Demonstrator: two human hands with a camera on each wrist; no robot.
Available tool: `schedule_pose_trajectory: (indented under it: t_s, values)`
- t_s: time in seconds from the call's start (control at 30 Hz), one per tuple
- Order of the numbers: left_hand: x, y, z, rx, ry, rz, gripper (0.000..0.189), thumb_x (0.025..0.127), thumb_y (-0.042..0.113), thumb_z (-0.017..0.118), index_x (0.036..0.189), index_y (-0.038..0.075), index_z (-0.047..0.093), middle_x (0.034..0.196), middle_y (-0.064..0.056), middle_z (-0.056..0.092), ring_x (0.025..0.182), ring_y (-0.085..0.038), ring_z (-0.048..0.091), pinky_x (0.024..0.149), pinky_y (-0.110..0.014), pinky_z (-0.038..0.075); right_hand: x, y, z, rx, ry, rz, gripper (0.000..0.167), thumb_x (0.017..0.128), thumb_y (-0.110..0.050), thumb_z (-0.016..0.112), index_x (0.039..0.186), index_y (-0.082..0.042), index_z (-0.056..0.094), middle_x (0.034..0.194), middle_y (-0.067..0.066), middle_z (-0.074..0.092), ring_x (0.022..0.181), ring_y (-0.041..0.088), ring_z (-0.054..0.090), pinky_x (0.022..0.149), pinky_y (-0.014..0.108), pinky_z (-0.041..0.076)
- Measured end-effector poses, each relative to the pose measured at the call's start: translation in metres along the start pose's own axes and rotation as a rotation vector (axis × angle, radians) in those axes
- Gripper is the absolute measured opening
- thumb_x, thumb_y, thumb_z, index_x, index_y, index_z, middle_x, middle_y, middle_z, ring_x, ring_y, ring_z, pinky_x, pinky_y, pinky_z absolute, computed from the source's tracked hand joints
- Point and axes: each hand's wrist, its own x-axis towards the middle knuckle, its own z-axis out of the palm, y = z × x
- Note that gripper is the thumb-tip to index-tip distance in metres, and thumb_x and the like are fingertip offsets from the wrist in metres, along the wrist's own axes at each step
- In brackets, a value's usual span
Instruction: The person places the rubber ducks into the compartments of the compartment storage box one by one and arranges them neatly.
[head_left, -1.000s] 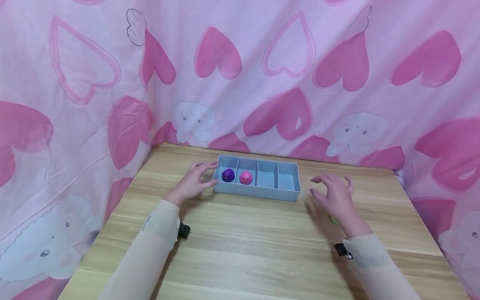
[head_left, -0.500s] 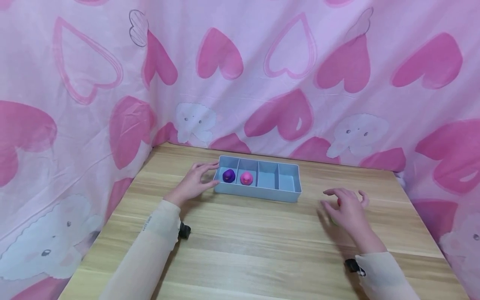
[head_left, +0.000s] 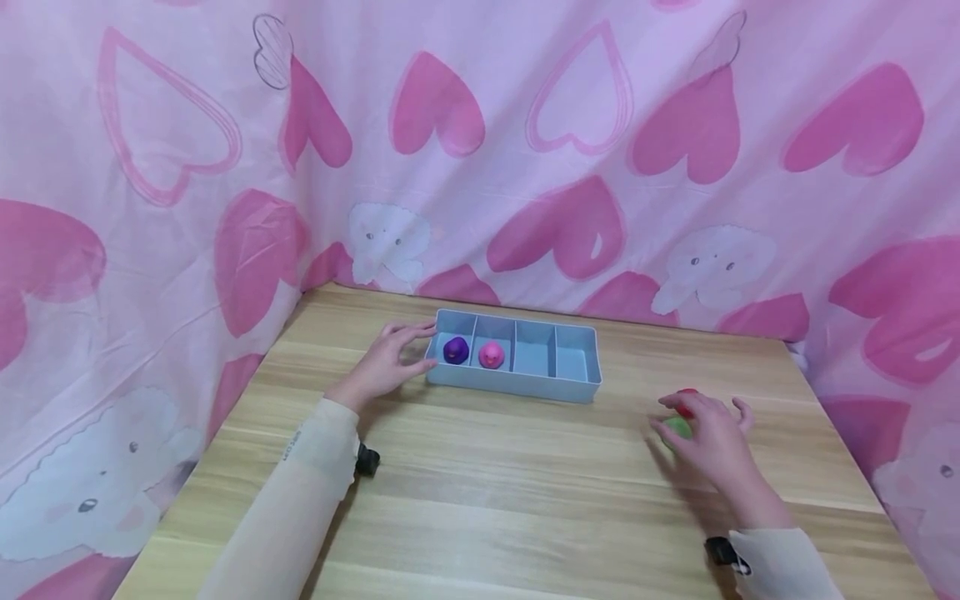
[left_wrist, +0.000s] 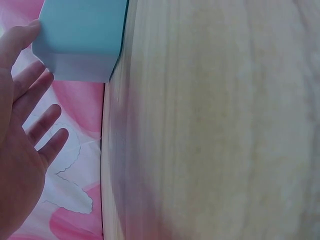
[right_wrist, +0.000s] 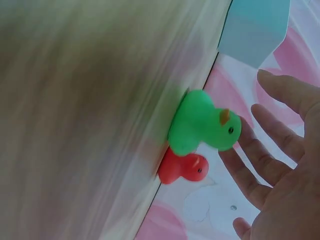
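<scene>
A blue-grey box [head_left: 517,383] with several compartments stands near the back of the table. A purple toy duck [head_left: 456,350] sits in its leftmost compartment, and a pink toy duck [head_left: 491,356] in the one beside it. My left hand [head_left: 387,364] rests at the box's left end, thumb and fingertips at the rim, fingers spread and fairly straight. To the right of the box, my right hand [head_left: 708,433] hovers over a green toy duck [right_wrist: 202,125] and a red toy duck [right_wrist: 182,167] behind it. Its fingers are spread around the green duck without gripping it.
The wooden table [head_left: 510,500] has its back edge against a pink curtain [head_left: 517,167] printed with hearts. The curtain also hangs along the left and right sides. Dark camera mounts sit at both wrists.
My right hand has moved right and nearer to me, away from the box, to the green and red ducks, which now show more. My left hand has stayed at the box.
</scene>
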Motion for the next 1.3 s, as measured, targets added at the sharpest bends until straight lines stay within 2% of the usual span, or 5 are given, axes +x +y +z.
schedule_pose_trajectory:
  t_s: [0.13,0.3,0.5,0.77,1.3]
  values:
    - [0.0,0.0,0.002,0.008,0.004,0.007,0.064,0.094,0.036,0.078,0.149,0.011,0.056,0.162,-0.005,0.046,0.141,-0.031,0.037,0.114,-0.061,0.04,-0.007,0.005,-0.005,-0.017,-0.011,0.016,0.046,0.08,-0.023,0.09,0.119,-0.01,0.071,0.117,0.022,0.073,0.109,0.047,0.06,0.112,0.077,0.002]
    - [-0.002,0.005,-0.001,0.006,0.005,-0.002,0.063,0.094,0.034,0.078,0.148,0.01,0.056,0.162,-0.004,0.046,0.142,-0.033,0.037,0.115,-0.062,0.039,-0.012,0.011,-0.01,-0.026,0.002,0.011,0.046,0.078,-0.024,0.091,0.117,-0.008,0.072,0.117,0.023,0.073,0.113,0.05,0.059,0.111,0.076,0.004]
    - [-0.003,0.007,-0.005,0.002,-0.001,-0.021,0.063,0.094,0.034,0.077,0.149,0.012,0.055,0.163,0.001,0.044,0.143,-0.032,0.035,0.116,-0.062,0.038,-0.013,0.013,-0.011,-0.038,-0.019,0.03,0.05,0.074,-0.021,0.093,0.116,-0.006,0.071,0.119,0.026,0.071,0.115,0.05,0.058,0.112,0.076,0.002]
    - [-0.001,0.002,-0.002,0.013,-0.006,-0.002,0.064,0.094,0.035,0.077,0.149,0.011,0.055,0.163,-0.003,0.044,0.143,-0.034,0.035,0.116,-0.063,0.037,-0.016,0.017,-0.009,-0.04,-0.048,0.061,0.042,0.075,-0.017,0.091,0.111,-0.007,0.073,0.117,0.024,0.073,0.113,0.051,0.061,0.111,0.077,0.001]
    - [-0.001,0.002,-0.001,0.001,-0.007,-0.004,0.062,0.094,0.035,0.077,0.148,0.012,0.056,0.163,-0.005,0.045,0.142,-0.032,0.036,0.115,-0.062,0.038,-0.015,0.016,-0.011,-0.038,-0.049,0.064,0.043,0.075,-0.017,0.091,0.112,-0.006,0.072,0.115,0.023,0.074,0.111,0.05,0.062,0.113,0.077,-0.001]
